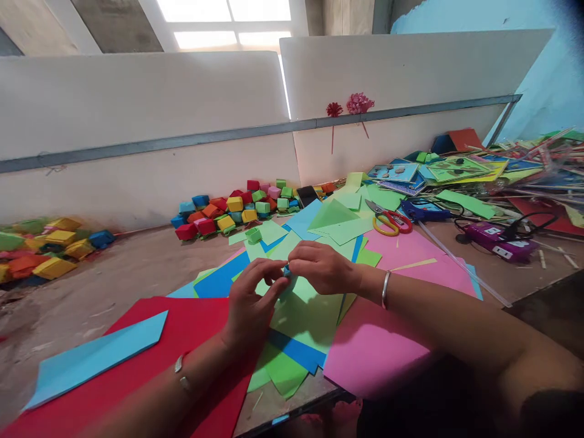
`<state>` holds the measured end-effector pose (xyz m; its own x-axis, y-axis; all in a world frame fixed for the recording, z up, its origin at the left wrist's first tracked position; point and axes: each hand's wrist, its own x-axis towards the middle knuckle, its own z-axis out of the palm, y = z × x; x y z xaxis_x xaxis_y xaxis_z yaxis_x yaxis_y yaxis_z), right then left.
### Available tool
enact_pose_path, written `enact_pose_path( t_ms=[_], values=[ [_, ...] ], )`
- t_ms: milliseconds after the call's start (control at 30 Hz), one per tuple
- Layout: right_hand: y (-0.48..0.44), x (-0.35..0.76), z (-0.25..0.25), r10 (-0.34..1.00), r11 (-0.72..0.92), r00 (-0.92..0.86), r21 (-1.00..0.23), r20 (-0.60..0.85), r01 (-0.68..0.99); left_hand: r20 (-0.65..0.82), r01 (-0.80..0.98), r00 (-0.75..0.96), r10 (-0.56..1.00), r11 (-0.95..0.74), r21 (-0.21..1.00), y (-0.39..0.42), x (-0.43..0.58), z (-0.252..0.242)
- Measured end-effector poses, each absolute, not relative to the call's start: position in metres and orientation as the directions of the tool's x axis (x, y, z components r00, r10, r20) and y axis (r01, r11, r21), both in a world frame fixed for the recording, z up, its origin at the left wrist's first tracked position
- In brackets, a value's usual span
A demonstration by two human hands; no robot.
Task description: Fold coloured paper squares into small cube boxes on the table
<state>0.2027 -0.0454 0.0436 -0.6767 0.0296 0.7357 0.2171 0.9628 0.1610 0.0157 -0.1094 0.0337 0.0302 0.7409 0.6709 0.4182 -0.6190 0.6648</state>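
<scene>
We see the blue paper piece [286,271] between both hands: left hand [250,304] and right hand [322,267] each pinch it in a closed grip (over green sheets [305,316]).

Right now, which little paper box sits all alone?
The green box, alone on the green sheets beyond the left hand and right hand pinching a blue scrap; the others are heaped by the wall.
</scene>
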Motion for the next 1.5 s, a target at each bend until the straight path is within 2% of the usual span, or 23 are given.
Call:
enact_pose_path(
  t_ms=[200, 400, 633, 700, 800, 933, 1000, 1200, 1333, 1400, 1500],
  values=[
    [-0.052, 0.203, 0.05, -0.039, 0.916, -0.687, 0.3, 0.725, 0.265, 0.707, 0.352, -0.023, 0.707, -0.656, 0.668, -0.116, 0.021, 0.036],
    [-0.056, 0.202, 0.052, -0.061, 0.907, -0.66, 0.317, 0.749, 0.276, 0.717, 0.356, -0.018, 0.697, -0.666, 0.656, -0.117, 0.023, 0.042],
    [-0.054, 0.202, 0.049, -0.08, 0.904, -0.711, 0.35, 0.699, 0.243, 0.716, 0.366, 0.044, 0.697, -0.678, 0.637, -0.119, 0.02, 0.044],
    [-0.054, 0.202, 0.049, -0.075, 0.899, -0.701, 0.353, 0.709, 0.261, 0.731, 0.4, 0.047, 0.681, -0.683, 0.611, -0.119, 0.021, 0.047],
    [-0.056, 0.201, 0.049, -0.074, 0.89, -0.673, 0.352, 0.736, 0.288, 0.781, 0.486, 0.081, 0.62, -0.708, 0.512, -0.12, 0.022, 0.05],
    [-0.059, 0.198, 0.049, -0.052, 0.9, -0.637, 0.313, 0.769, 0.304, 0.858, 0.585, 0.108, 0.502, -0.73, 0.354, -0.117, 0.019, 0.047],
    [-0.059, 0.198, 0.049, -0.049, 0.907, -0.623, 0.297, 0.78, 0.3, 0.88, 0.607, 0.09, 0.466, -0.726, 0.322, -0.115, 0.015, 0.042],
    [-0.056, 0.199, 0.05, -0.027, 0.91, -0.591, 0.264, 0.806, 0.319, 0.858, 0.535, 0.092, 0.505, -0.752, 0.385, -0.111, 0.011, 0.036],
    [-0.056, 0.2, 0.051, -0.037, 0.934, -0.579, 0.234, 0.815, 0.271, 0.859, 0.519, 0.117, 0.498, -0.768, 0.374, -0.111, 0.011, 0.038],
    [-0.058, 0.2, 0.05, -0.005, 0.957, -0.55, 0.163, 0.835, 0.238, 0.855, 0.498, 0.116, 0.506, -0.774, 0.391, -0.111, 0.01, 0.037],
    [-0.06, 0.199, 0.049, 0.102, 0.985, -0.436, -0.03, 0.894, 0.169, 0.841, 0.457, 0.086, 0.535, -0.771, 0.444, -0.111, 0.008, 0.035]
  ],
)
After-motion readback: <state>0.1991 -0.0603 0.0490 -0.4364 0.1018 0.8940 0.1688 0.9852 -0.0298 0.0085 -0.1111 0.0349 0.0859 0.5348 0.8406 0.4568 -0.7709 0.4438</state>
